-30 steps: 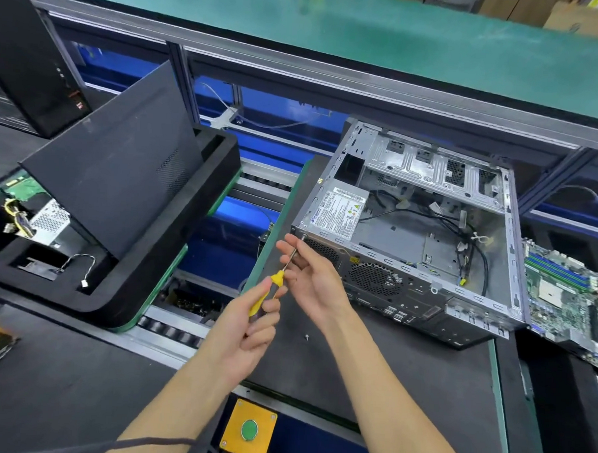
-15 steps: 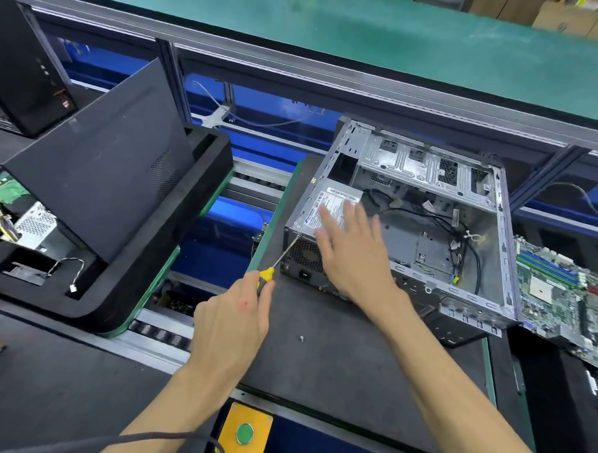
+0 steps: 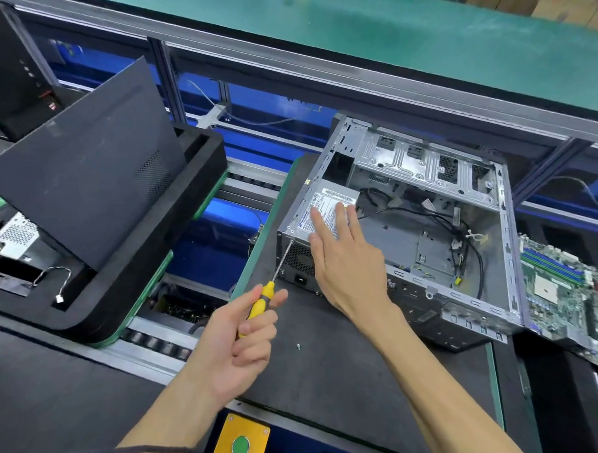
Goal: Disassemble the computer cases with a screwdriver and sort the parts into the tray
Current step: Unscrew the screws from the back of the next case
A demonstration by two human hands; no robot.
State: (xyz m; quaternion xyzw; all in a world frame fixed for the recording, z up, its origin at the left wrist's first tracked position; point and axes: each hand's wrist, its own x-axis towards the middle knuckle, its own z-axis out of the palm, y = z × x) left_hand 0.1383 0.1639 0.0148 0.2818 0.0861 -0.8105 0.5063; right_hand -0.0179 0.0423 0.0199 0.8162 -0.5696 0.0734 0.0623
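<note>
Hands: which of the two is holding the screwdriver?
The left hand grips the yellow-handled screwdriver; the right hand lies flat with straight fingers on the power supply.

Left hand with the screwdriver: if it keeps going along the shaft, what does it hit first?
The left hand aims the screwdriver up-right; its tip already looks at the rear top-left corner of the computer case, likely a screw; contact unclear.

White label on power supply: fine print and barcode, too small to read.
</note>
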